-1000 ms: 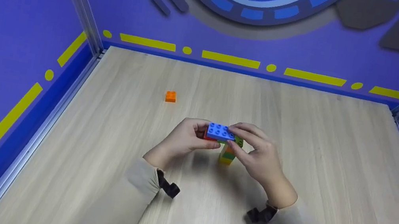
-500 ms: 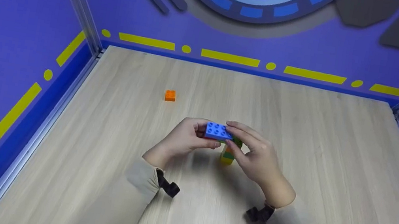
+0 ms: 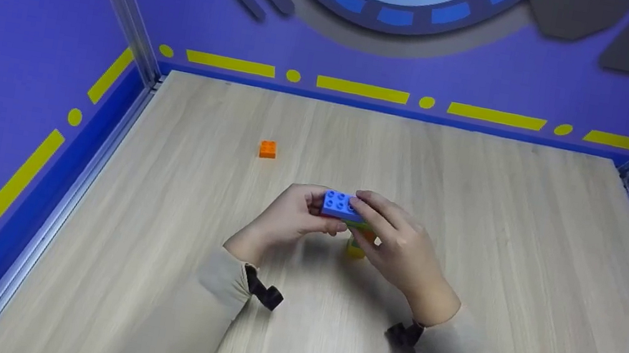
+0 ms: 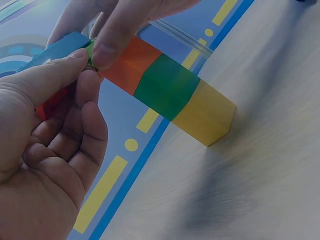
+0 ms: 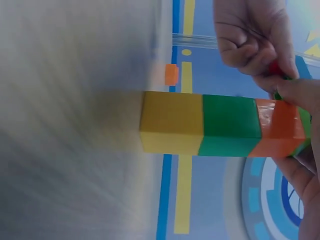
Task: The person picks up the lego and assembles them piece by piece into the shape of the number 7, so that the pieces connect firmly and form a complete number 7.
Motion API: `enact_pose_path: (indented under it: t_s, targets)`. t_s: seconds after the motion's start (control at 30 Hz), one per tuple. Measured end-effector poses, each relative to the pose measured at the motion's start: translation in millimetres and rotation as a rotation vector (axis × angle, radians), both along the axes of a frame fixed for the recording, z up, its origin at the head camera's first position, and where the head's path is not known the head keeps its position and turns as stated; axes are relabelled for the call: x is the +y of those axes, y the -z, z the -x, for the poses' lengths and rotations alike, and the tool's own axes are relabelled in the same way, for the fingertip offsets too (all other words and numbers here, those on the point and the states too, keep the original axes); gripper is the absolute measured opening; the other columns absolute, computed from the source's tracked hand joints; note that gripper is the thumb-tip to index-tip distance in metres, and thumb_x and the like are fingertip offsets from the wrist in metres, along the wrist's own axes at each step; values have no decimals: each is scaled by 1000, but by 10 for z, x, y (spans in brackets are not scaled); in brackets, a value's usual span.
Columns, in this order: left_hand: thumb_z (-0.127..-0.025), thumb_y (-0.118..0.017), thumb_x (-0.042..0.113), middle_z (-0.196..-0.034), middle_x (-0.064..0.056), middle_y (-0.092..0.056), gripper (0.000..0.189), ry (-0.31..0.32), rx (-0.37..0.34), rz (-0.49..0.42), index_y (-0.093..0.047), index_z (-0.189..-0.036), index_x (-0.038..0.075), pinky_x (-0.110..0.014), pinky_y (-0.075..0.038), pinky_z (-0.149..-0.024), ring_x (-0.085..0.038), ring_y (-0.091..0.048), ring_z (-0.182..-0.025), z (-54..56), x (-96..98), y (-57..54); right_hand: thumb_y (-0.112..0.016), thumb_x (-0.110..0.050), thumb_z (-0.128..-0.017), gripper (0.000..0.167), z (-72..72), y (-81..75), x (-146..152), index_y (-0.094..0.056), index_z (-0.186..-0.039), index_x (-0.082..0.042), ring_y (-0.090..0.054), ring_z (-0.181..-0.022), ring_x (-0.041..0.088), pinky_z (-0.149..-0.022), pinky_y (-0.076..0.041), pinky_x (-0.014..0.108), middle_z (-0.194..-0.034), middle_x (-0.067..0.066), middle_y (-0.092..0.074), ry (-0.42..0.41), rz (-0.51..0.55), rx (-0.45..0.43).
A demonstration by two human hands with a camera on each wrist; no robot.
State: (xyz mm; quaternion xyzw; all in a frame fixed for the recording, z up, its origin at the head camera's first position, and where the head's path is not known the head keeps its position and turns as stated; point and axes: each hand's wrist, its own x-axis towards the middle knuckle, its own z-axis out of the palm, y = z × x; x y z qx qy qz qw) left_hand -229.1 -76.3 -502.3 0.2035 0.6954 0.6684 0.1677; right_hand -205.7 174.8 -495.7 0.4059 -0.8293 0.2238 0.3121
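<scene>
A tower of toy building bricks stands upright between the hands. From the bottom it runs yellow (image 5: pixel 172 122), dark green (image 5: pixel 231 125) and orange (image 5: pixel 280 120), with a lime green brick (image 4: pixel 90 52) above. On top, a blue brick (image 3: pixel 336 204) with round studs sticks out leftward, and a red brick (image 4: pixel 47 106) shows beneath its overhang. The left hand (image 3: pixel 294 219) pinches this overhanging end between thumb and fingers. The right hand (image 3: pixel 406 257) grips the tower's upper right side, its fingertips over the blue studs and its thumb lower at the near side. Its fingers partly hide the upper bricks.
A loose orange brick (image 3: pixel 267 149) lies farther back and left on the wooden table (image 3: pixel 193 182). Blue walls (image 3: pixel 370 62) with yellow markings enclose the back and sides. Each wrist wears a black camera mount.
The right hand has slid a little left over the blue brick, covering more of its studs, and its thumb has dropped lower. The left hand keeps nearly the same hold.
</scene>
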Motion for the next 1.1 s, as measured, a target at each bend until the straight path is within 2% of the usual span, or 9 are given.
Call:
enact_pose_path:
  t_s: [0.2, 0.27, 0.33, 0.43, 0.5, 0.6, 0.73, 0.9, 1.1]
  targets:
    - [-101, -86, 7, -123, -11, -85, 44, 19, -29, -36, -73, -142, -2, -31, -69, -91, -11, -80, -95, 4, -19, 0, -95, -5, -91, 53, -9, 20, -33, -77, -141, -5, -82, -120, 33, -102, -68, 43, -137, 16, -79, 5, 18, 32]
    - [-103, -86, 15, -117, -8, -85, 42, 30, -36, -71, -73, -139, -4, -29, -68, -89, -11, -79, -91, 7, -25, 2, -95, -5, -91, 53, -10, 22, -39, -77, -141, -5, -82, -120, 33, -102, -68, 43, -137, 16, -79, 5, 20, 37]
    - [-105, -85, 36, -109, -3, -84, 52, 36, -42, -109, -74, -135, -5, -27, -67, -86, -11, -78, -86, 14, -24, 4, -95, -5, -91, 54, -13, 26, -41, -77, -142, -5, -82, -120, 33, -101, -68, 42, -137, 16, -79, 9, 20, 40]
    - [-111, -73, 42, -101, 2, -82, 53, 29, -56, -145, -74, -130, -7, -26, -66, -83, -10, -77, -80, 8, -8, -26, -95, -5, -91, 55, -16, 35, -41, -77, -143, -5, -82, -120, 33, -101, -68, 42, -138, 16, -79, 13, 21, 39]
    - [-115, -65, 39, -98, 6, -82, 49, 14, -68, -144, -75, -129, -7, -26, -66, -82, -10, -78, -78, -1, 7, -51, -95, -5, -91, 55, -20, 35, -42, -76, -144, -6, -82, -121, 32, -102, -68, 42, -139, 15, -79, 17, 19, 36]
    - [-117, -55, 21, -96, 7, -82, 37, -1, -85, -131, -74, -130, -8, -26, -67, -82, -10, -78, -77, -16, 22, -82, -94, -6, -92, 56, -26, 30, -43, -76, -144, -6, -82, -121, 32, -103, -68, 42, -140, 15, -79, 23, 8, 35]
    - [-118, -56, 19, -95, 5, -83, 37, -10, -123, -142, -72, -132, -11, -27, -68, -82, -9, -79, -77, -33, 23, -111, -94, -5, -92, 56, -24, 36, -45, -75, -145, -5, -82, -119, 32, -102, -68, 41, -140, 15, -79, 28, -5, 43]
    - [-117, -60, 17, -96, 0, -85, 34, -47, -214, -166, -72, -132, -11, -28, -70, -81, -10, -83, -78, -75, 28, -192, -93, -2, -92, 55, -17, 55, -46, -76, -144, -5, -83, -118, 33, -101, -68, 42, -140, 16, -79, 20, 7, 49]
    - [-114, -65, 16, -95, -2, -85, 28, -85, -313, -204, -75, -125, -7, -29, -71, -80, -12, -83, -76, -112, 47, -253, -90, 4, -92, 54, -7, 87, -53, -77, -143, -5, -83, -119, 33, -100, -69, 44, -139, 15, -80, 12, 58, 45]
